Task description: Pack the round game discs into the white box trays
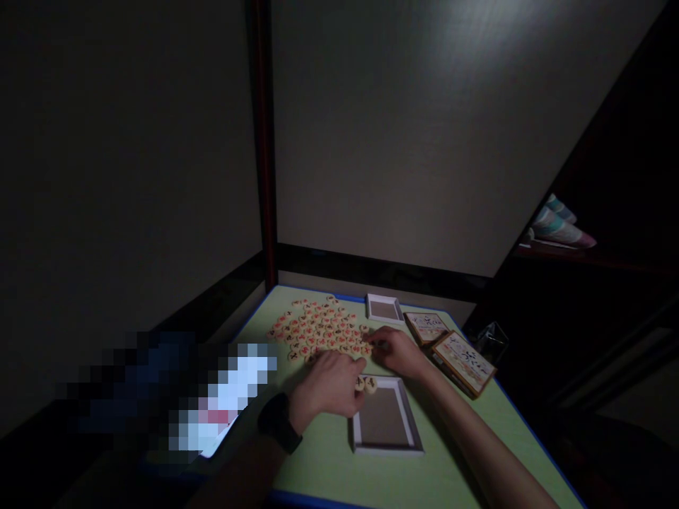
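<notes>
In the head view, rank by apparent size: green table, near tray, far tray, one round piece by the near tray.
Largest first:
green table
near tray
far tray
round piece
Nearness enlarges the near tray; true tray sizes are unsure.

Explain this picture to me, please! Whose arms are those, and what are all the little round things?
There's no robot here, just a person. A camera on the person's head took this picture, looking forward and down.

The left hand, with a dark watch on its wrist, is beside the near tray. The right hand is at the edge of many round pieces with red or black marks. Two more pieces are at that tray's far end.

On the green table there's also a far tray and two printed boxes. It's too dark to tell whether either hand holds a piece.
</notes>
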{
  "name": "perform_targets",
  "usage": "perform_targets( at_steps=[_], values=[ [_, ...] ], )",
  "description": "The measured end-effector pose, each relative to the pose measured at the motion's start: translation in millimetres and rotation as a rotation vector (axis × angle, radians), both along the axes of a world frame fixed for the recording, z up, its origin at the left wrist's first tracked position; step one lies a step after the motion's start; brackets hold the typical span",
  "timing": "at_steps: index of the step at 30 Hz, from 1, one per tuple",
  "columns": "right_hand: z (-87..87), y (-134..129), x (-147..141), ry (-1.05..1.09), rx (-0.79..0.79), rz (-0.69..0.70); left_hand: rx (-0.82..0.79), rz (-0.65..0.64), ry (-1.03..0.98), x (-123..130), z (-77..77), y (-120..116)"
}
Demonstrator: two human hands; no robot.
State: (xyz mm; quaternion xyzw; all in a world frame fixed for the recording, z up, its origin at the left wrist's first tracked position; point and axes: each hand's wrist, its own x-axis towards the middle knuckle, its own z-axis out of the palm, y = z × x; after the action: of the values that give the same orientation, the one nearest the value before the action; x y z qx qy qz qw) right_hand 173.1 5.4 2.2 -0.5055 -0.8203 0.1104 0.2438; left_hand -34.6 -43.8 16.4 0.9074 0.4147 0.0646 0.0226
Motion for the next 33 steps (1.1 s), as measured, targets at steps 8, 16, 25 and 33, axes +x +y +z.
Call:
perform_targets(
  at_steps=[8, 16, 25, 33],
  values=[
    [-10.1, 2.9, 0.2, 0.048, 0.028, 0.030, -0.014, 0.008, 0.015, 1.0, 1.0, -1.0],
    [-13.5, 4.5, 2.5, 0.038, 0.025, -0.019, -0.032, 0.012, 0.013, 0.4, 6.6, -1.3],
    [-8.4, 0.6, 6.1, 0.126, -0.018, -0.032, -0.035, 0.054, -0.036, -2.0, 11.6, 1.6],
    [-13.4, 3.1, 7.6, 0.185, -0.052, -0.019, -0.034, 0.057, -0.034, -2.3, 12.1, 2.3]
  ],
)
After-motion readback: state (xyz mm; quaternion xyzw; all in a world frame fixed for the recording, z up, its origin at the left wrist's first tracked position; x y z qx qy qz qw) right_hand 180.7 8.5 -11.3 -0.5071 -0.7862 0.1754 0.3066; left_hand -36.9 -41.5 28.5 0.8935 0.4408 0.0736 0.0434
